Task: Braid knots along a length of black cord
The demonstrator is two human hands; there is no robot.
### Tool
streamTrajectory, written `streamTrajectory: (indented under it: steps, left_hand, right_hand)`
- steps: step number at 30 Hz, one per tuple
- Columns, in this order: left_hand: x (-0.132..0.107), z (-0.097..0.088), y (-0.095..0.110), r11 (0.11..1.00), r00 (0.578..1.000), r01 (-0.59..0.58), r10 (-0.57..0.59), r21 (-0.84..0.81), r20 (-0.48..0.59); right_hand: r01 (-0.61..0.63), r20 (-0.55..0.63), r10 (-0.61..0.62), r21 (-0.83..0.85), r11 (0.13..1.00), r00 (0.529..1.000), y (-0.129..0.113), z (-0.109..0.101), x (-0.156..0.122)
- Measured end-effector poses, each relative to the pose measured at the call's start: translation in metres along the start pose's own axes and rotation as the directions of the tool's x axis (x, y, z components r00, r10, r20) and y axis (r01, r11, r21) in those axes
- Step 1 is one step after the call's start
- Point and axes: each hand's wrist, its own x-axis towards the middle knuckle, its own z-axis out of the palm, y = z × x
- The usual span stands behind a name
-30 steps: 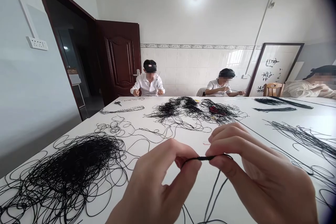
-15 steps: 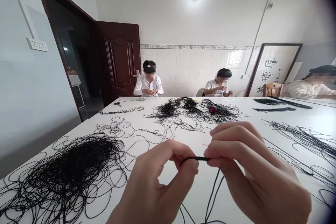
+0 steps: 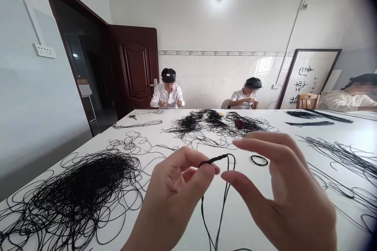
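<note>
Two loose tails [image 3: 221,215] hang from a short braided black cord [image 3: 216,159]; if the single pinch on it slackens, the braid could slip, and the tails could snag on nearby strands. The left hand [image 3: 173,182] grips the braid between thumb and forefinger tips, while the right hand [image 3: 282,188] stands open, fingers spread, touching nothing. Farther out on the white table [image 3: 238,223] lie a small black cord ring [image 3: 259,160] and a tangled heap of black cord [image 3: 82,192], with a seated co-worker [image 3: 167,95] beyond.
</note>
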Motion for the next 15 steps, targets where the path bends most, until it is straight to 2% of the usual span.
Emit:
streamTrajectory:
  steps: [3, 6, 9, 15]
  left_hand:
    - [0.0, -0.001, -0.005, 0.999, 0.998, 0.017, -0.018, -0.029, -0.056]
    - [-0.001, 0.003, -0.005, 0.998, 1.0, 0.003, -0.004, -0.067, -0.019]
    - [-0.002, 0.006, -0.002, 0.995, 0.998, -0.062, 0.063, -0.081, 0.007]
    - [-0.003, 0.006, 0.005, 0.991, 0.99, -0.136, 0.135, -0.008, -0.034]
  right_hand:
    - [0.055, 0.079, -0.054, -0.01, 0.998, 0.995, -0.009, 0.0, -0.001]
    - [0.123, 0.187, -0.116, -0.029, 0.992, 0.975, -0.016, 0.005, 0.0]
    - [0.094, 0.147, -0.09, -0.019, 0.995, 0.985, -0.019, 0.011, 0.0]
    - [0.056, 0.156, -0.067, 0.074, 0.996, 0.985, -0.02, 0.018, -0.008]
